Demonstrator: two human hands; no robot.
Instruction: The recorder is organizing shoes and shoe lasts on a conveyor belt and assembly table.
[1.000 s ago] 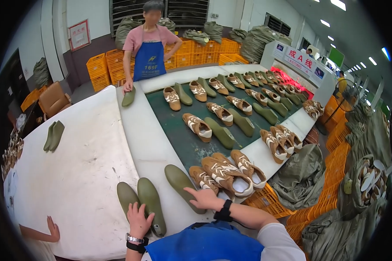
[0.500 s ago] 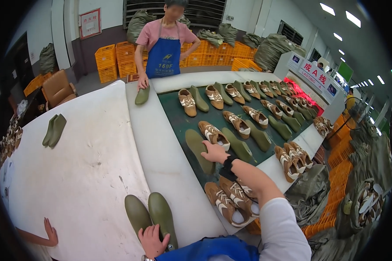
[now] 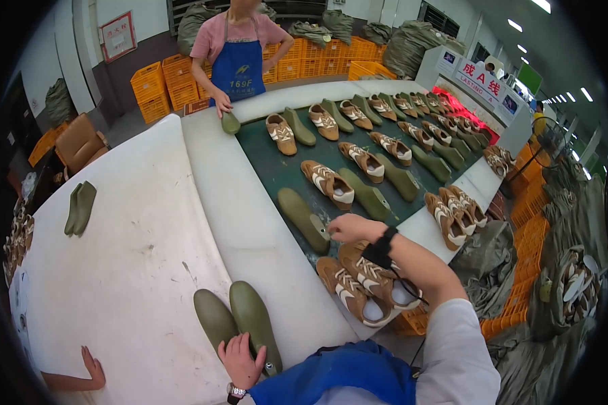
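Laying the left hand (image 3: pixel 243 359) with fingers spread across the near ends of two green shoe forms (image 3: pixel 251 312), close to the seam between the white desk (image 3: pixel 115 290) and the pale rim (image 3: pixel 246 226) of a dark green belt (image 3: pixel 271 172); not showing clearly whether gripping or only resting. Holding nothing visible in the right hand (image 3: pixel 355 228), bending the fingers loosely just beside the near end of a single green form (image 3: pixel 298 212) lying on the belt; not showing whether touching. Wearing a black band (image 3: pixel 380 248) on the right wrist and a watch (image 3: pixel 236 390) on the left. Standing near the right forearm on the rim: brown sneakers (image 3: pixel 375 270) with white stripes. Stretching away along the belt: more brown sneakers and green forms in rows. Lying farther left on the desk: another pair of forms (image 3: pixel 81 208). Standing across the belt: a person in a blue apron (image 3: pixel 238 71), resting one hand (image 3: pixel 223 104) on a green form (image 3: pixel 230 123). Stacking up behind: orange crates (image 3: pixel 148 88).
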